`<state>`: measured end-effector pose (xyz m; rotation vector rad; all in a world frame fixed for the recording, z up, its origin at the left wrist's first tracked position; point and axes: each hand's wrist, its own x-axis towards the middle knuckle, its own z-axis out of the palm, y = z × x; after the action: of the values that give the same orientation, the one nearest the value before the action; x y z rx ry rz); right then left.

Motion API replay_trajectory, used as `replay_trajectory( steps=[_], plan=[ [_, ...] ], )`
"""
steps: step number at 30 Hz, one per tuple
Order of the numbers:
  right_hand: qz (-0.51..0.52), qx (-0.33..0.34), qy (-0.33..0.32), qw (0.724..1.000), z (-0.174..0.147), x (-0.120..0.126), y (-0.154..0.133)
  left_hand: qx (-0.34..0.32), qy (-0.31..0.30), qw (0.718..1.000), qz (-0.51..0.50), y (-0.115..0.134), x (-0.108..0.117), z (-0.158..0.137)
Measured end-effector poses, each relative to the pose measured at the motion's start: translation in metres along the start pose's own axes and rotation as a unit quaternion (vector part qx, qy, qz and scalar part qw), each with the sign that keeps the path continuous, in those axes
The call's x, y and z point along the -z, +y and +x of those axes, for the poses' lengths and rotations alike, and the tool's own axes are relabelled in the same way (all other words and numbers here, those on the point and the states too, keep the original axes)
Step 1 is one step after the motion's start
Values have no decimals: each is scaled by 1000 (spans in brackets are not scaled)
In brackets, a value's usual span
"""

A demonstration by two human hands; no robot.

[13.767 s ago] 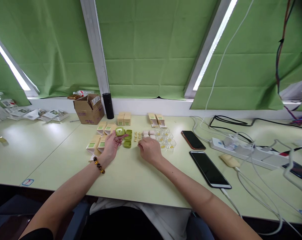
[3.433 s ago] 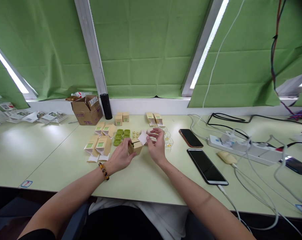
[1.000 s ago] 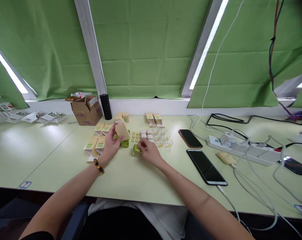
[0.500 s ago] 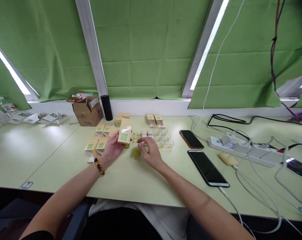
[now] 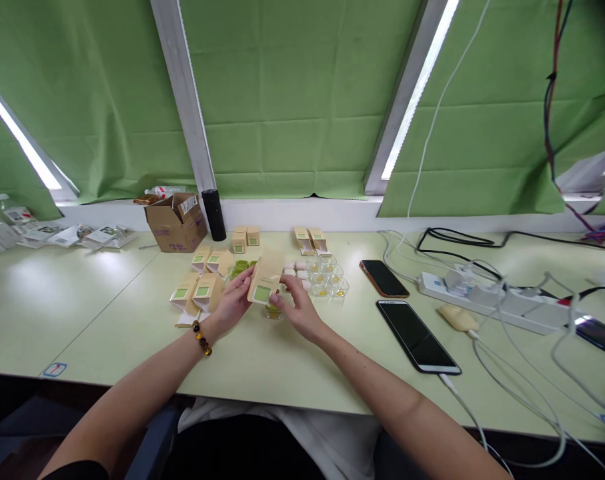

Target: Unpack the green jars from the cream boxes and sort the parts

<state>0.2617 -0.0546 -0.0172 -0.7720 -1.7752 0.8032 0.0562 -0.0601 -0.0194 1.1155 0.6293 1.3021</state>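
A tan paper box (image 5: 268, 272), looking flattened and marked with a green square, is held tilted over the table. My left hand (image 5: 231, 305) grips it by its left edge. My right hand (image 5: 301, 308) pinches its lower right side between thumb and fingers. Just under the box, partly hidden, stands a small clear jar with green contents (image 5: 273, 313). Green pieces (image 5: 239, 267) show behind my left fingers. Beyond my right hand lie several pale pink and white pieces (image 5: 298, 267) beside clear containers with yellow spots (image 5: 328, 277).
Several open tan boxes (image 5: 208, 288) stand left of my left hand. Small closed boxes (image 5: 253, 235) and two open ones (image 5: 312, 241) are further back. A cardboard carton (image 5: 176, 225) and black cylinder (image 5: 213, 215) stand back left. Phones (image 5: 417, 337) and a power strip (image 5: 482, 303) lie right.
The box has moved right and tilted toward my right hand. My right hand has come onto its edge, where before it was apart, above the small jar.
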Motion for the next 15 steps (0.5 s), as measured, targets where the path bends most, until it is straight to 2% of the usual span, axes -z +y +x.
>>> replay_trajectory(
  steps=[5, 8, 12, 15],
  plan=[
    [70, -17, 20, 997, 2, 0, 1, -101, 14, 990, 101, 0, -5, 2],
    [98, -23, 47, 994, 4, 0, 2, -162, 0, 977, 137, 2, -6, 0],
    [113, -46, 72, 990, 6, -2, 5, -196, -54, 955, 214, 0, -6, -4],
    [120, -58, 78, 988, 7, -4, 6, -202, -60, 945, 249, -5, -6, -4]
  ],
)
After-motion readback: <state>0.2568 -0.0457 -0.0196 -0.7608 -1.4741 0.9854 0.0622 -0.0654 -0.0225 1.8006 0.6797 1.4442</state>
